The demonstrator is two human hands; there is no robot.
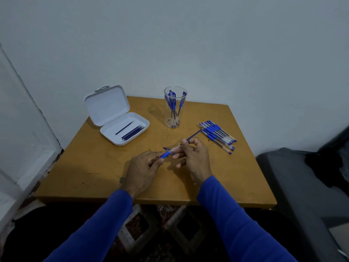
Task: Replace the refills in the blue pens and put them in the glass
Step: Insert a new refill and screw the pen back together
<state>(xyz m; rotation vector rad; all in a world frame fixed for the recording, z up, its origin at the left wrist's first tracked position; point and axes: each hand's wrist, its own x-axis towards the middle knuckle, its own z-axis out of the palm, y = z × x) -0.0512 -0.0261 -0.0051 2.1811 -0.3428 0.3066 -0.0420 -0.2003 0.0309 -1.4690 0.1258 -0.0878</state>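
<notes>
My left hand (144,168) pinches the pen barrel (171,152) over the table (90,167), right hand (194,157) closed on the refill (194,136) half-in; angled push could bend it.

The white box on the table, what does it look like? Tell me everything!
The white box looks like smooth plastic with rounded corners. It sits at the table's back left corner, hinged lid standing open, a small latch on the lid's top edge. Inside lie several thin dark-blue refills, one apart from the rest. No hand touches it.
</notes>
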